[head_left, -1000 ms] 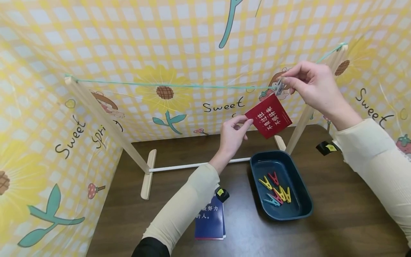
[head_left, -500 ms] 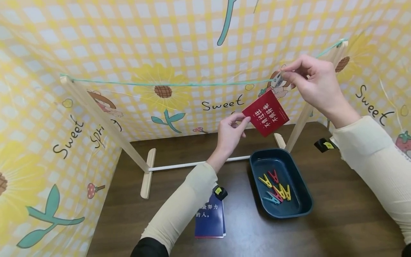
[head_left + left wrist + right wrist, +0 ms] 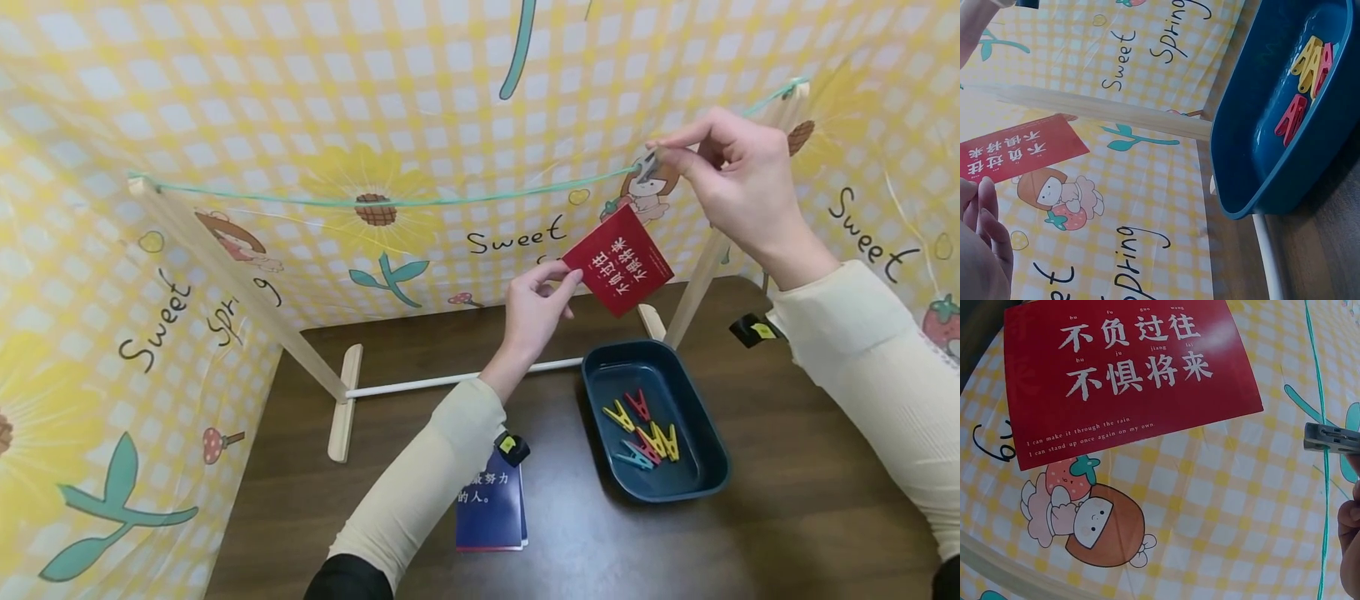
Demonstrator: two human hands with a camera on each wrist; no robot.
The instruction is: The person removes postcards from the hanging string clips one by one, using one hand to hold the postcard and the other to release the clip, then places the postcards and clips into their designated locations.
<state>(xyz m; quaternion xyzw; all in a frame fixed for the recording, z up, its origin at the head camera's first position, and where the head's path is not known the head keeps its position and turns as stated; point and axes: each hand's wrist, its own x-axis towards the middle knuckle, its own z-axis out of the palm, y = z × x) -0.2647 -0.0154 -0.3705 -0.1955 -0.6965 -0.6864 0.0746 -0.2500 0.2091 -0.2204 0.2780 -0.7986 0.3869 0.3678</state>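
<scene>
My left hand (image 3: 534, 310) pinches the left corner of a red card (image 3: 618, 260) with white lettering, held tilted below the green string (image 3: 465, 200). In the left wrist view, the thumb and fingers grip that card's edge. Up at the right, my right hand (image 3: 750, 179) pinches a grey clothespin (image 3: 647, 167) between thumb and forefinger. The right wrist view has the clothespin (image 3: 1329, 436) across the string (image 3: 1324, 506), with the card (image 3: 1135, 375) apart from it. Whether the clothespin's jaws stand wide or closed on the string is hard to see.
Wooden posts (image 3: 240, 287) carry the string, with a white rod (image 3: 420, 386) low between them. A dark blue basin (image 3: 708, 417) holds several yellow, red and blue clothespins (image 3: 651, 442). Blue cards (image 3: 491, 512) lie on the brown table (image 3: 570, 533), partly under my left sleeve.
My right hand has risen with the clothespin, lifting the string there. The card has shifted slightly left, and the gap between its top corner and the clothespin has widened.
</scene>
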